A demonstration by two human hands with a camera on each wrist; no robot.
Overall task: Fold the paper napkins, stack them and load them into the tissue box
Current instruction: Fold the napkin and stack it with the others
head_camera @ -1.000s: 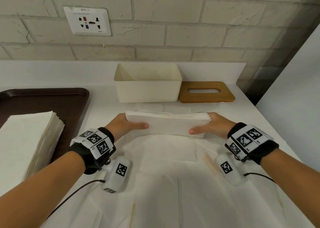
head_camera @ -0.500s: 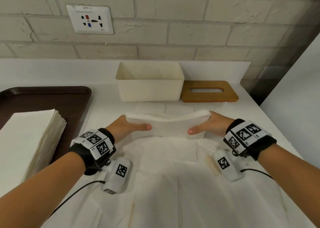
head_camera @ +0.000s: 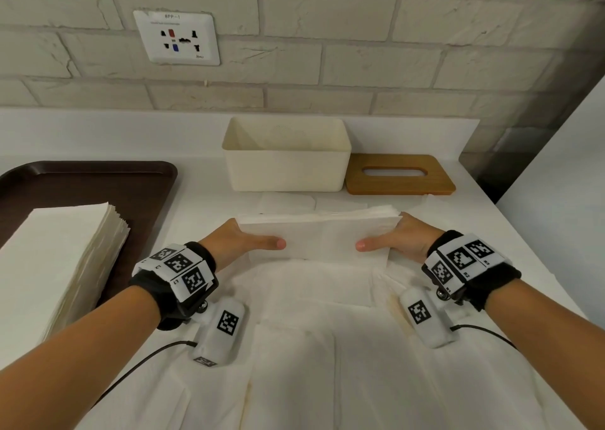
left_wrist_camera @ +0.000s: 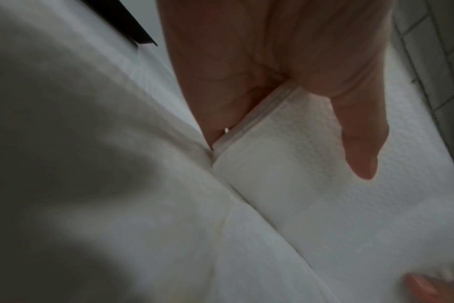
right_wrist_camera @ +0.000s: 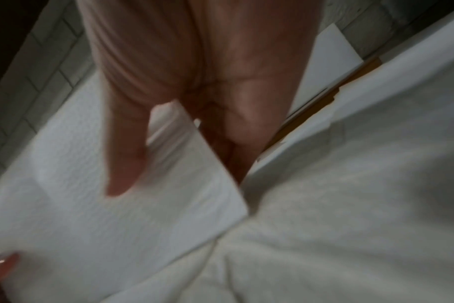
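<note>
A stack of folded white napkins (head_camera: pixel 319 233) lies crosswise just in front of the open cream tissue box (head_camera: pixel 284 171). My left hand (head_camera: pixel 253 239) grips the stack's left end and my right hand (head_camera: pixel 391 239) its right end. Both thumbs lie on top and the fingers are hidden underneath. In the left wrist view the thumb (left_wrist_camera: pixel 355 133) presses on the stack (left_wrist_camera: pixel 272 153), whose layered edge sits in the palm. The right wrist view is blurred, with the right thumb (right_wrist_camera: pixel 125 153) on the stack (right_wrist_camera: pixel 169 194). Whether the stack is off the counter, I cannot tell.
The box's wooden lid (head_camera: pixel 399 184) with a slot lies flat to its right. At the left a dark tray (head_camera: pixel 82 181) holds a thick pile of unfolded napkins (head_camera: pixel 62 253). Spread napkins (head_camera: pixel 327 331) cover the white counter in front of me. A brick wall stands behind.
Both hands keep their hold on the stack. Its middle sagged and its right end rose half a second ago; now it looks flatter and level.
</note>
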